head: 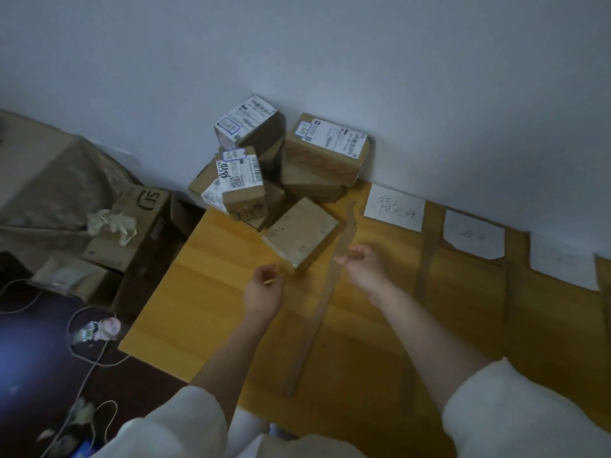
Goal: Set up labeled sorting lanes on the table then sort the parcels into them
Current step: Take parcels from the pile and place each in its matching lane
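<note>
Several brown cardboard parcels [261,160] with white shipping labels are piled at the table's far left corner against the wall. One plain parcel [299,234] lies nearest me, just beyond my hands. My left hand [264,289] hovers over the wooden table [185,309] with fingers loosely curled, holding nothing visible. My right hand [362,262] is also loosely curled, beside a cardboard strip [317,322] that marks a lane edge. White paper labels [395,208] [474,234] lie at the heads of the lanes along the wall.
More cardboard divider strips [426,256] run across the table to the right, with a third white sheet [562,262]. Left of the table, open cartons [139,223], crumpled wrapping and cables [82,328] cover the floor. The wall bounds the table's far side.
</note>
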A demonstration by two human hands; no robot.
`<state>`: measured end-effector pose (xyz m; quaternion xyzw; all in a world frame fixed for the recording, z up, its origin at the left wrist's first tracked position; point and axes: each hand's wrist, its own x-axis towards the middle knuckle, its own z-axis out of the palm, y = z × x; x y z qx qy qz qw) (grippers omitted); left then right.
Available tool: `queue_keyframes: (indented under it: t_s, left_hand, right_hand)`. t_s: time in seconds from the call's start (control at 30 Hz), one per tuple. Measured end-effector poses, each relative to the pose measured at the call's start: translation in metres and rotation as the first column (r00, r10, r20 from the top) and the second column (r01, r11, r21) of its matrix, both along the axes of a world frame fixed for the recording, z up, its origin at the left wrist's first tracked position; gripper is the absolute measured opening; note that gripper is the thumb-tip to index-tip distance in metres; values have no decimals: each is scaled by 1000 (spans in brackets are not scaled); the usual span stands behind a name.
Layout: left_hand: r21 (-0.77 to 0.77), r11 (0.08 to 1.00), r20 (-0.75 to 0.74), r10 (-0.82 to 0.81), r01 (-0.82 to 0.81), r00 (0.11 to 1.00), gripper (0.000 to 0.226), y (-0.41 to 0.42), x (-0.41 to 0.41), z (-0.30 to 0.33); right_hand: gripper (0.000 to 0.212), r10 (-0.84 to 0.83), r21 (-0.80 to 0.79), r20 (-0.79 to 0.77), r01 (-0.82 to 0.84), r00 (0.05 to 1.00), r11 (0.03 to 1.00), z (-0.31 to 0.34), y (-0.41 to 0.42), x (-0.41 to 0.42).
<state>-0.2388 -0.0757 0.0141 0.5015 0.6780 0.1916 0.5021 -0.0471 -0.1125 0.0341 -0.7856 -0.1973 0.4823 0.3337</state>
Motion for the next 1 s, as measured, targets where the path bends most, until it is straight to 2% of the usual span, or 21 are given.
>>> queue_keyframes:
  t_s: [0.33, 0.47, 0.63, 0.83, 1.0]
  left_hand:
    - [-139, 990, 143, 15, 5, 990, 58, 51, -6, -6]
    - [-166, 986, 186, 2, 29, 983, 60, 61, -4, -11]
    - [-188, 982, 233, 33, 12, 972, 59, 60, -4, -11]
    - [-140, 990, 300, 55, -13, 952, 53, 45, -9, -5]
    - [-87, 992, 341, 112, -87, 933, 36, 27, -11, 0]
  right_hand:
    - [70, 36, -60, 65, -32, 997, 998, -2, 80, -6]
    - [72, 51, -99, 47, -46, 998, 994, -6, 88, -10]
    - [67, 13, -99, 19, -11, 1000, 995, -4, 85, -12]
    - [62, -92, -45, -65, 89, 994, 995, 8, 57, -16]
    - [38, -228, -31, -161, 226, 960, 974, 15, 17, -18]
